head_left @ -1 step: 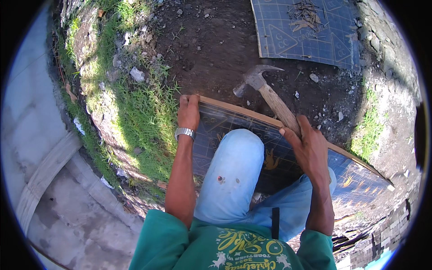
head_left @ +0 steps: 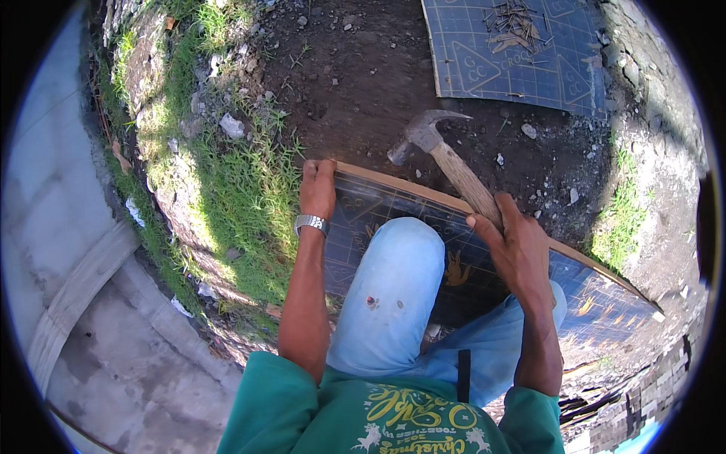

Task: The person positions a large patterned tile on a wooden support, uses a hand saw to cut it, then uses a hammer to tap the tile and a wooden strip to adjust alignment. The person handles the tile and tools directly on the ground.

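A dark panel (head_left: 484, 276) printed with grid lines stands tilted in front of me, with a strip of bare wood (head_left: 404, 185) along its upper edge. My left hand (head_left: 318, 188), with a metal-banded watch at the wrist, grips the panel's left upper corner, fingers over the edge. In my right hand (head_left: 522, 246) is a claw hammer (head_left: 465, 178), held by its worn wooden handle. That hand is at the panel's upper edge, and the hammer's steel head is beyond it, over the soil. My bent knee in pale jeans is against the panel's near side.
Another dark gridded board (head_left: 514, 76) lies on the soil at the far right, with a pile of nails (head_left: 518, 23) on it. Grass and stones (head_left: 231, 125) lie to the left, beside a concrete slab (head_left: 113, 356). Rubble runs along the right.
The hammer head has shifted very slightly left, with my right hand moving a little too. My left hand and the panel look the same.
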A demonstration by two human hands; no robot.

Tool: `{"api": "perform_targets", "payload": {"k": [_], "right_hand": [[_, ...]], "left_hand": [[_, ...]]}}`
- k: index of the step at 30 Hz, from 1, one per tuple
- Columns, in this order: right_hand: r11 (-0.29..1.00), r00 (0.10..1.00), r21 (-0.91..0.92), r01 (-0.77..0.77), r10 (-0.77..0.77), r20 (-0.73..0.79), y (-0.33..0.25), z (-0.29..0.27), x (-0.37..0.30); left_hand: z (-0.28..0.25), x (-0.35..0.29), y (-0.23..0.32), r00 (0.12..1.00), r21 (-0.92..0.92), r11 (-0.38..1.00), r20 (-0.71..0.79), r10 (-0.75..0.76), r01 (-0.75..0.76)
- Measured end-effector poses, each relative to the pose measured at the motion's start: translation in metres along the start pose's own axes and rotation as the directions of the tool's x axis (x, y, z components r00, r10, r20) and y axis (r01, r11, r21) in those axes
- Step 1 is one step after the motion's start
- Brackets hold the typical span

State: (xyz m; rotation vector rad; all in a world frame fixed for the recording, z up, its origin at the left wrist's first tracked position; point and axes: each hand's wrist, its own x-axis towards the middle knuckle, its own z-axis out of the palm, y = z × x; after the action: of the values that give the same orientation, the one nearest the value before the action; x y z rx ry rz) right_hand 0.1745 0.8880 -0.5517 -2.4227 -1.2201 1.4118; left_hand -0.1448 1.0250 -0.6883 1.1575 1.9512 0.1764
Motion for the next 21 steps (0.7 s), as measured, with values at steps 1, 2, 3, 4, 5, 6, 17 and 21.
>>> {"api": "perform_targets", "payload": {"k": [1, 2, 3, 4, 5, 6, 17, 21], "right_hand": [[1.0, 1.0, 0.014, 0.001, -0.001, 0.023, -0.002, 0.004, 0.004], [0.998, 0.998, -0.009, 0.062, -0.062, 0.006, -0.004, 0.008, 0.008], [0.994, 0.995, -0.031, 0.102, -0.102, 0.012, -0.006, 0.012, 0.012], [0.991, 0.992, -0.066, 0.121, -0.118, 0.04, -0.009, 0.016, 0.016], [0.987, 0.988, -0.062, 0.152, -0.149, 0.046, -0.01, 0.019, 0.02], [0.984, 0.985, -0.071, 0.162, -0.157, 0.073, -0.012, 0.021, 0.023], [0.963, 0.97, -0.14, 0.231, -0.216, 0.111, -0.034, 0.022, 0.043], [0.97, 0.972, -0.1, 0.221, -0.21, 0.103, -0.034, 0.022, 0.043]], "left_hand": [[0.0, 0.001, 0.0, 0.999, -0.029, 1.0, 0.032, -0.006, 0.007], [0.0, 0.002, 0.0, 0.999, -0.053, 0.999, 0.039, 0.002, 0.0], [-0.001, 0.002, 0.0, 0.999, -0.082, 0.997, 0.048, 0.01, -0.006], [-0.001, 0.003, 0.0, 0.998, -0.111, 0.994, 0.056, 0.017, -0.01], [-0.001, 0.003, 0.0, 0.998, -0.133, 0.991, 0.065, 0.014, -0.006], [-0.001, 0.003, 0.0, 0.997, -0.155, 0.988, 0.074, 0.011, 0.0], [0.004, 0.003, 0.0, 0.998, -0.221, 0.975, 0.058, 0.004, 0.009], [0.004, 0.003, -0.001, 0.999, -0.205, 0.979, 0.033, -0.002, 0.009]]}}
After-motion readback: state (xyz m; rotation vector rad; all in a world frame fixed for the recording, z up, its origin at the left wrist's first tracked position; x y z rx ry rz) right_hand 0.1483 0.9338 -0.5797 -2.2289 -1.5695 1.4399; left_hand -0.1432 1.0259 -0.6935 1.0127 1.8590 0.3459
